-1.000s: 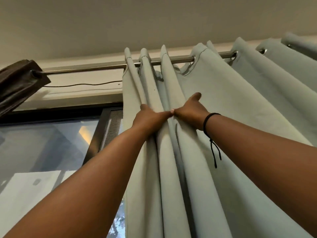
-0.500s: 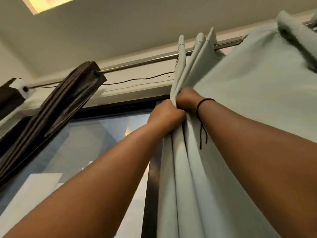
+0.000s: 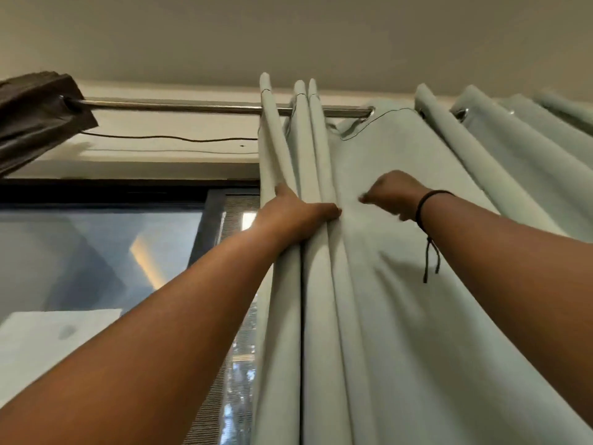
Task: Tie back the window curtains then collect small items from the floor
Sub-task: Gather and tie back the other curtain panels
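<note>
The left hand [image 3: 296, 216] clamps the gathered pleats of the pale green curtain [image 3: 369, 284] hanging from its rod [image 3: 179, 107], seemingly keeping them bunched, while the blurred right hand [image 3: 396, 195] hovers beside, grip unclear.

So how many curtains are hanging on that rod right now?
2. A dark brown curtain is bunched at the rod's left end; a pale green curtain covers the right side, its left folds gripped by the left hand. More may hang beyond the frame.
</note>
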Tool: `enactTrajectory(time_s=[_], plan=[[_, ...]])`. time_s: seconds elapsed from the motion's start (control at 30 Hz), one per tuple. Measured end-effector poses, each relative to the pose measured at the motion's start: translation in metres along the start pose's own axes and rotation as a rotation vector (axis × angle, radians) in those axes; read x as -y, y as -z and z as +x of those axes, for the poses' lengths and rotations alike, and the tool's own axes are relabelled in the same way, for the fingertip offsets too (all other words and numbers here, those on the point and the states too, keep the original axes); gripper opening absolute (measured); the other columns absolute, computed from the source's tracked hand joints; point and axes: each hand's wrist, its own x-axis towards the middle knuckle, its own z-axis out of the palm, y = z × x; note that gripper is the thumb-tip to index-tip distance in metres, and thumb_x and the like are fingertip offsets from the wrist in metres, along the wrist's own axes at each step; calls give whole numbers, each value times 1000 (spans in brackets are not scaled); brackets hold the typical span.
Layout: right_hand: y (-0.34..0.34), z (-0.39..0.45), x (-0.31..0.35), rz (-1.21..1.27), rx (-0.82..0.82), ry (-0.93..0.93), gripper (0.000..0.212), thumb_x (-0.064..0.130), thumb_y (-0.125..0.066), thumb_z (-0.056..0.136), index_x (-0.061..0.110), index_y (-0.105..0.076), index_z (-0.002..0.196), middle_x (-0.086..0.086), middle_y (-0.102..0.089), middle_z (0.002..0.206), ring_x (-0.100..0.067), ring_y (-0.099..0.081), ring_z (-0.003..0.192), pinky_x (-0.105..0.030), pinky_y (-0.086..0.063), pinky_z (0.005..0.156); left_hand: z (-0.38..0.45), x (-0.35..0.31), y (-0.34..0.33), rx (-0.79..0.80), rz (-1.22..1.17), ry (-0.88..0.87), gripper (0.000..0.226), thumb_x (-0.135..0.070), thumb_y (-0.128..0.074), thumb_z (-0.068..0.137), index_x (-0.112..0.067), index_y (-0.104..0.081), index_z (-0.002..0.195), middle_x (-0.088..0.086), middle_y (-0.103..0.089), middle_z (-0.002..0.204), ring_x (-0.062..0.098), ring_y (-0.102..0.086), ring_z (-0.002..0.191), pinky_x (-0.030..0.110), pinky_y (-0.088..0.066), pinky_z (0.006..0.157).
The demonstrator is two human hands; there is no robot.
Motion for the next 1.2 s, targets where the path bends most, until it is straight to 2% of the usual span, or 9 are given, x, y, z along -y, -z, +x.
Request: enactTrajectory(time_s=[0.1,0.23,0.47,0.63,0.77,0.87,0.93,1.03,1.2], plan=[[20,2,-50,-546,-363,-214,71,44,-68,73,15,-38,131,-17,-37,137,-40,-34,126,-49,-34,98,-2,-16,-23,26,-1,15,100,-58,-71,68,-12,-20,140,11,-50,130,33,-53,113,36,-45,90],[37,10,-89,-219,-122,-363,108,34,-83,63,0,-18,142,-24,-38,141,-39,-46,123,-47,-43,101,-4,-26,-41,33,24,21,104,-58,-74,66,-8,-19,140,14,-48,132,33,-51,116,36,-44,88],[21,11,-98,-303,-252,-187,37,23,-60,86,2,-53,115,-17,-61,115,-29,-53,84,-30,-42,71,-2,-22,-45,60,89,69,101,-47,-76,67,-7,-16,138,15,-51,125,33,-52,112,35,-47,86],[-17,14,-54,-302,-227,-26,29,22,-45,93,4,-57,113,-19,-59,121,-36,-57,107,-33,-41,80,1,-10,-25,64,134,82,77,-30,-64,76,-5,-23,137,14,-50,123,33,-53,109,41,-49,93],[-40,14,18,-166,-164,84,34,13,-47,88,2,-56,119,-22,-54,128,-36,-54,116,-35,-42,93,-5,9,4,13,166,22,51,-28,-58,80,-10,-44,126,6,-54,99,23,-53,85,28,-46,70],[-70,-10,110,2,-27,343,35,16,-44,96,2,-51,128,-20,-51,134,-34,-48,123,-36,-37,100,-8,19,35,-44,153,-1,54,-33,-58,69,-10,-57,118,11,-63,101,28,-61,92,32,-53,79],[-84,-32,166,145,43,465,28,14,-43,97,-1,-60,114,-23,-55,126,-31,-52,116,-32,-40,92,-7,29,61,-150,138,9,67,-34,-51,59,-10,-54,122,14,-66,105,29,-64,96,37,-54,87],[-92,-33,178,291,107,484,25,13,-54,89,11,-53,64,-14,-54,91,-22,-51,85,-27,-41,63,-8,47,97,-229,179,74,40,-26,-59,73,-14,-59,111,9,-65,91,27,-63,85,31,-53,74],[-84,-38,137,451,366,280,17,24,-53,88,11,-56,98,-11,-57,89,-26,-58,68,-31,-53,59,-5,62,97,-83,-24,101,47,-24,-68,74,-9,-53,116,9,-63,91,22,-63,78,27,-52,61]])
